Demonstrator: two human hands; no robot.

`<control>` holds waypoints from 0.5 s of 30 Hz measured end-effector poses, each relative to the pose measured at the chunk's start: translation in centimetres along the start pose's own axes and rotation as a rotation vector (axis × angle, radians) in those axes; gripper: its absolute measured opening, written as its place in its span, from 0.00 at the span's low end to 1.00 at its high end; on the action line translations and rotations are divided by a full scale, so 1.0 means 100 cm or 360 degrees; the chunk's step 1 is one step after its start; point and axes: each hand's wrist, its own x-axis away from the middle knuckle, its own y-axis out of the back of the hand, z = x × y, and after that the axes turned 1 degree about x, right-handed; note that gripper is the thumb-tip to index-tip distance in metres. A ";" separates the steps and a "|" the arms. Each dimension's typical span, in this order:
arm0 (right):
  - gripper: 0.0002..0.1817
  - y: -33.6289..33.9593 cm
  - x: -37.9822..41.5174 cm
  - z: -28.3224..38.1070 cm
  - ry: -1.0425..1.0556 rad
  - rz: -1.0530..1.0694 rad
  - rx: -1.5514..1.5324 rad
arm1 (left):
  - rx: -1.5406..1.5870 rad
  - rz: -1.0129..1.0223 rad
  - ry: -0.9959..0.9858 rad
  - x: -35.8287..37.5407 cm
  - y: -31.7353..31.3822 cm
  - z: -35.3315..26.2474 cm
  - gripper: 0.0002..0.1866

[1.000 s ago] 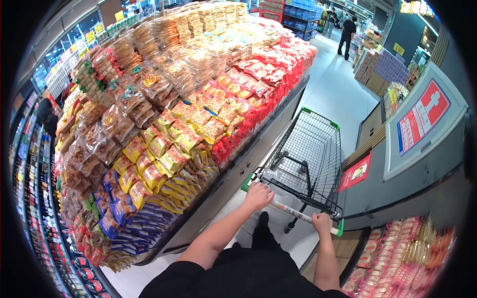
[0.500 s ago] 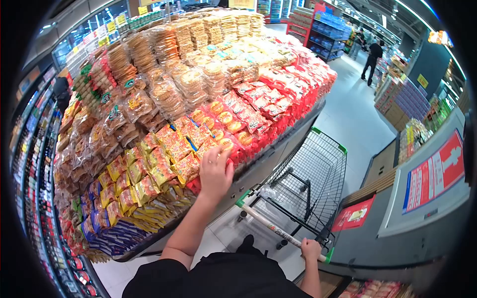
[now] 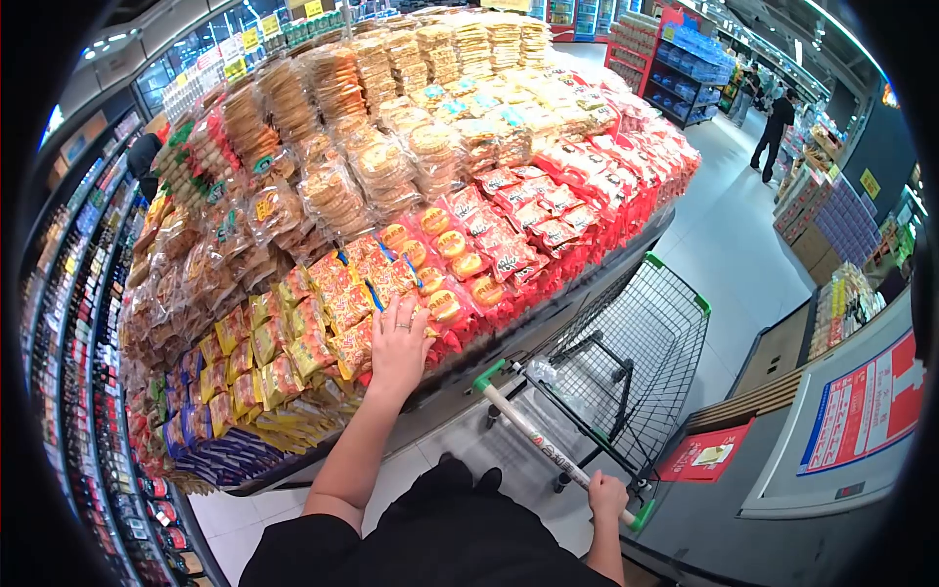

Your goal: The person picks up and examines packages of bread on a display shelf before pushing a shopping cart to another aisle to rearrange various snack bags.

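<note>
My left hand (image 3: 399, 342) lies palm down with its fingers spread over the front edge of the snack display, on or just above the yellow-and-red packets (image 3: 353, 349). A ring shows on one finger. Just to its right are red packets with round yellow labels (image 3: 445, 305). My right hand (image 3: 607, 496) is wrapped round the handle (image 3: 536, 437) of a shopping cart (image 3: 636, 342), near its green right end. The wire cart stands beside the display, with some clear plastic in its lower part.
Stacked flat round crackers (image 3: 381, 68) rise at the back of the display. Bottle shelves (image 3: 78, 323) line the left. A grey counter with a red-and-white sign (image 3: 866, 406) stands at right. A person in dark clothes (image 3: 775, 132) is in the far aisle.
My left hand has moved slightly left and its fingers have spread flatter over the packets. The view has shifted, so the display and cart appear farther right. My right hand stays on the handle.
</note>
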 end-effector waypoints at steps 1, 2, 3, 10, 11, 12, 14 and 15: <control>0.27 -0.001 -0.001 0.001 -0.0009 0.0013 0.0013 | 0.0001 0.0012 0.0008 -0.001 -0.001 0.001 0.30; 0.27 -0.002 -0.002 0.003 -0.0009 0.0025 0.0030 | 0.0010 -0.0022 -0.0008 -0.001 -0.002 0.002 0.29; 0.27 0.000 -0.003 0.006 0.0013 0.0037 -0.0005 | 0.0024 -0.0057 -0.0024 0.001 -0.002 0.001 0.28; 0.20 0.010 -0.006 0.026 0.0067 -0.0277 0.0074 | 0.0102 -0.0017 0.0071 -0.005 0.022 -0.010 0.33; 0.14 0.017 -0.008 0.033 0.0204 -0.0413 0.0088 | 0.0180 -0.0019 0.0059 -0.006 0.028 -0.014 0.34; 0.14 0.030 -0.011 0.048 0.0210 -0.0422 0.0106 | 0.0195 -0.0023 0.0074 -0.004 0.031 -0.018 0.34; 0.10 0.061 -0.028 0.095 0.0627 -0.0685 -0.0333 | 0.0484 -0.0216 -0.0283 0.003 0.029 -0.027 0.31; 0.07 0.076 -0.040 0.122 0.0852 -0.0744 -0.0456 | 0.0588 -0.0229 -0.0437 0.009 0.021 -0.033 0.28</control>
